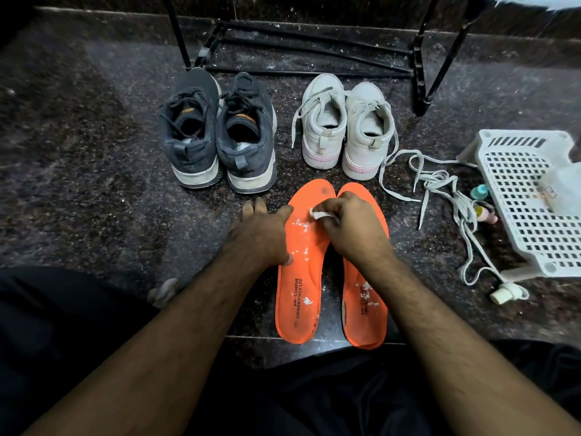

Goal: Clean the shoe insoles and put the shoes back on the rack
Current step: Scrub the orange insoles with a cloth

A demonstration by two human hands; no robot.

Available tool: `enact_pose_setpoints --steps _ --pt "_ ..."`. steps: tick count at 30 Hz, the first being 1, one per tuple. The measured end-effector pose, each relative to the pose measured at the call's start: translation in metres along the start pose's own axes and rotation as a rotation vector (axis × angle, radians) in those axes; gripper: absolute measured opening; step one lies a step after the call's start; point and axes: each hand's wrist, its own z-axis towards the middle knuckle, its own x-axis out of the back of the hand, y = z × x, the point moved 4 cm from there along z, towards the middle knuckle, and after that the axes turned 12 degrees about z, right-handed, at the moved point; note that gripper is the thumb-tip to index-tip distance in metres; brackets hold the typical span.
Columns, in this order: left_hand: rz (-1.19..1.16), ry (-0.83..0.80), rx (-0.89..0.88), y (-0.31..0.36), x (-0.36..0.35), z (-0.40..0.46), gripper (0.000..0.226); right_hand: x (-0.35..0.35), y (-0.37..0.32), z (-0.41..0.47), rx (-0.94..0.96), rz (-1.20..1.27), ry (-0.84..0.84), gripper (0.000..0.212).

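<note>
Two orange insoles lie side by side on the dark granite floor, the left insole and the right insole, both flecked with white crumbs. My left hand rests flat, pressing the left insole's edge. My right hand pinches a small white tissue wad against the left insole's forefoot. Beyond them stand a pair of dark grey sneakers and a pair of white sneakers, heels toward me. The black metal shoe rack stands at the back.
A white perforated plastic basket sits at the right, with small bottles beside it. Loose white laces trail across the floor toward a small white cap. My dark-trousered legs fill the lower corners.
</note>
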Motion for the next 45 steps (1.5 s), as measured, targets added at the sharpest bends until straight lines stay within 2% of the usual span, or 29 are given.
enact_pose_setpoints --steps 5,8,10,13,16,18,20,24,31,37,42,45 --pt "-0.015 -0.008 0.009 0.0 0.0 0.0 0.114 -0.015 -0.003 -0.003 0.053 -0.041 -0.129 0.032" --pt "-0.016 -0.009 0.009 -0.001 0.0 0.0 0.114 -0.009 -0.004 -0.003 0.01 -0.057 -0.184 0.022" --pt "-0.015 -0.014 0.009 -0.001 -0.001 -0.001 0.113 -0.004 -0.003 -0.003 0.021 -0.066 -0.123 0.019" --pt "-0.004 -0.004 0.006 0.0 0.0 -0.001 0.113 -0.003 -0.001 -0.002 0.041 -0.025 -0.023 0.028" --pt "-0.004 -0.001 0.005 -0.001 0.0 -0.001 0.113 -0.013 -0.004 -0.002 0.059 -0.028 -0.151 0.032" --pt "-0.006 -0.002 0.004 -0.001 -0.001 -0.001 0.113 -0.013 -0.004 -0.003 0.045 -0.06 -0.202 0.024" --pt "-0.009 0.002 0.003 -0.001 -0.001 -0.001 0.112 -0.009 -0.001 -0.003 0.028 -0.083 -0.169 0.018" --pt "-0.001 0.02 -0.002 -0.001 0.0 -0.001 0.111 -0.01 0.003 0.002 0.051 -0.037 0.032 0.027" --pt "-0.017 0.008 0.004 -0.001 0.0 -0.002 0.111 -0.025 -0.002 0.001 0.172 -0.085 -0.219 0.039" --pt "-0.003 -0.004 0.006 0.001 0.001 -0.003 0.112 -0.012 0.004 0.003 0.086 -0.069 0.006 0.032" --pt "-0.005 0.002 0.004 0.0 0.001 -0.002 0.111 -0.028 -0.003 0.001 0.246 -0.071 -0.177 0.03" --pt "-0.01 -0.005 0.005 0.0 0.001 -0.003 0.111 -0.018 0.0 0.004 0.204 -0.057 -0.194 0.028"
